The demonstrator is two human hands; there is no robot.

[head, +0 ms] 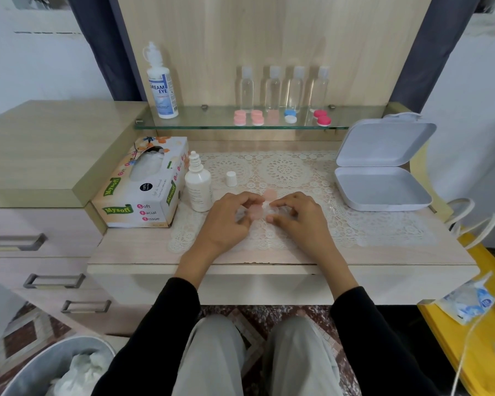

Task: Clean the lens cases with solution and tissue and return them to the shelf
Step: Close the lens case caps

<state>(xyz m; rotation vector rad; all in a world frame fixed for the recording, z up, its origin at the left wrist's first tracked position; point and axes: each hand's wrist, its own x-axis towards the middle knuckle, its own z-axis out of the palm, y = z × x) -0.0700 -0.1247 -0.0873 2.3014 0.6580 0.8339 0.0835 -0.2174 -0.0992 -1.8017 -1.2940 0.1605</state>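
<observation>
Left hand (226, 221) and right hand (300, 218) pinch the pale pink lens case (256, 211), apparently open, on the surface (132, 248); a left-hand sweep could topple the uncapped solution bottle (197, 185) alongside.

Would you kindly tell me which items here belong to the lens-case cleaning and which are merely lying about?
Job: the lens case gripped by the left hand and right hand; uncapped solution bottle; tissue box; glass shelf with the shelved cases.
Lying about: four clear bottles; open white box; yellow bag.
</observation>
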